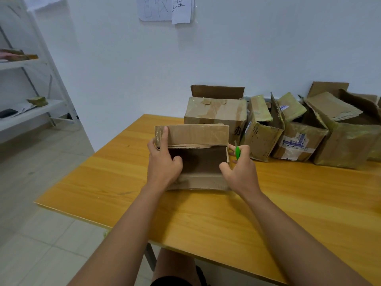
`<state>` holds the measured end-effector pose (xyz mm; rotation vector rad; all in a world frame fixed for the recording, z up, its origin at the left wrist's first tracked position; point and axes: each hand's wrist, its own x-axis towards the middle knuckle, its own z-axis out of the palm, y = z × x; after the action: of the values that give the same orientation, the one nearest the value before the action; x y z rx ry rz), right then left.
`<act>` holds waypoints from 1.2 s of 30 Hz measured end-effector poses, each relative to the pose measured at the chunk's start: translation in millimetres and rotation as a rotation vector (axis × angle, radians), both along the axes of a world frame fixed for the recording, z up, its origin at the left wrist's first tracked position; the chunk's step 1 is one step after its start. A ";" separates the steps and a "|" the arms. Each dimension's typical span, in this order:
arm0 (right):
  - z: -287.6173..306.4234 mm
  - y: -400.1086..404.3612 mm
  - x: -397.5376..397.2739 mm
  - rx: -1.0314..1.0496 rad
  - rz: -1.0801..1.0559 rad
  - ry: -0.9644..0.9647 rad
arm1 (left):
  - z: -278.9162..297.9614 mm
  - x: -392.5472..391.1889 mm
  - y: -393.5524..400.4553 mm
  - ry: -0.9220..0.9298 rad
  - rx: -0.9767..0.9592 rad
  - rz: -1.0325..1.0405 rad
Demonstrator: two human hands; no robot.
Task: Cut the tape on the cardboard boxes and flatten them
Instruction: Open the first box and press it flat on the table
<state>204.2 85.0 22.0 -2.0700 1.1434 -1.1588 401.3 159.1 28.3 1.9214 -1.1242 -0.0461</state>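
Left hand (162, 159) grips the small cardboard box (198, 157) mid-table (103, 182), index finger up its raised flap, thumb inside. Right hand (239, 170) pinches a green cutter (237, 152) at the box's right edge. More taped boxes (288, 129) line the wall.

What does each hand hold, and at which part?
The left hand holds the open box at its left wall. The right hand holds a green cutter by its handle.
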 end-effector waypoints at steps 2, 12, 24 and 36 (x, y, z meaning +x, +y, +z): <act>-4.6 -0.4 -2.9 0.027 0.024 0.009 | -1.6 4.4 9.3 0.084 -0.099 -0.035; -6.5 2.4 4.1 0.124 0.079 -0.013 | -7.2 30.2 41.7 0.433 -0.235 -0.046; 12.8 6.6 1.7 0.230 0.062 -0.190 | 17.4 49.7 71.9 0.736 -0.019 -0.309; 52.1 -10.2 25.4 0.341 0.021 0.208 | 34.0 51.0 66.2 0.394 0.028 0.023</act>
<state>229.6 74.8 74.1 -1.9596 1.3091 -0.6911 452.3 225.3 62.3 1.8457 -0.8388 -0.4113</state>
